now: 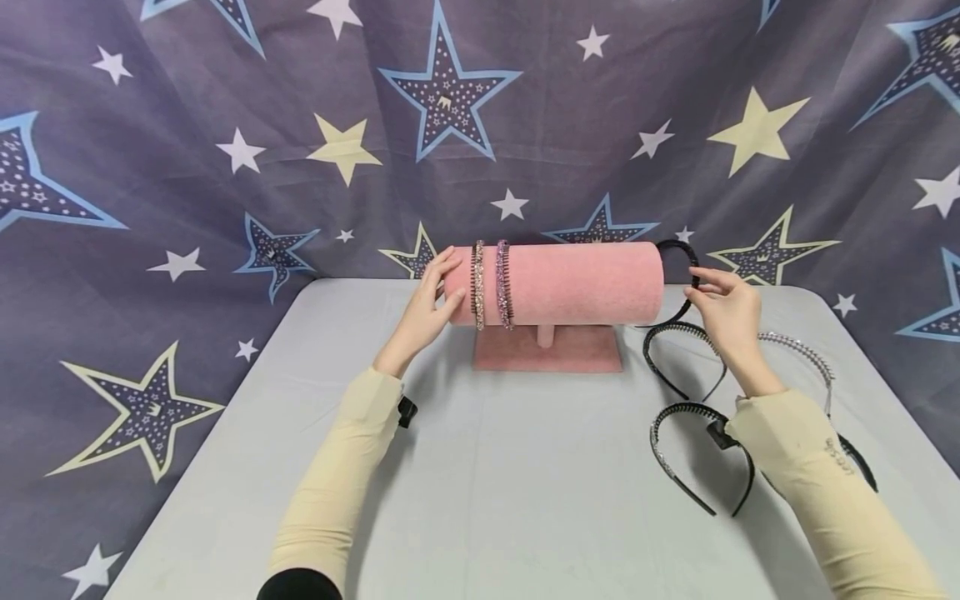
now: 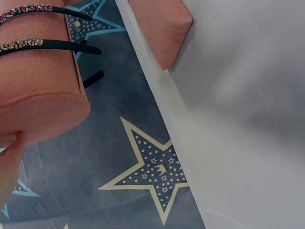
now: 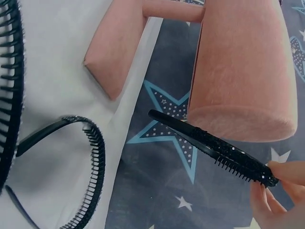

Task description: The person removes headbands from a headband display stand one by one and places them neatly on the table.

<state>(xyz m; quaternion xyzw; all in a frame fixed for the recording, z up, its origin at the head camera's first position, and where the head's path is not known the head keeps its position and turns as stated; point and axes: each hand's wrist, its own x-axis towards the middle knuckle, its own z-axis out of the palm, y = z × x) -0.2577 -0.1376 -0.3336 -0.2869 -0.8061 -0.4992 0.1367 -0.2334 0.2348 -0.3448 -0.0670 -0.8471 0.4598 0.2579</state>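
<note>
A pink padded cylinder [image 1: 585, 283] on a stand carries two glittery headbands near its left end, one gold [image 1: 478, 285] and one purple [image 1: 503, 285]. My left hand [image 1: 423, 312] rests on the cylinder's left end, fingers on top and thumb at the front. In the left wrist view, a fingertip touches the end face [image 2: 47, 117]. My right hand [image 1: 726, 321] pinches a black headband [image 3: 233, 157] between thumb and fingers, just off the cylinder's right end. That headband has small teeth inside and sparkles outside.
Several more headbands lie on the white table [image 1: 525, 483] at the right, among them a black toothed one [image 3: 97, 167] and a silver one [image 1: 806, 346], partly under my right forearm. The stand's pink base [image 1: 547, 354] is below the cylinder. A starry cloth [image 1: 555, 125] hangs behind.
</note>
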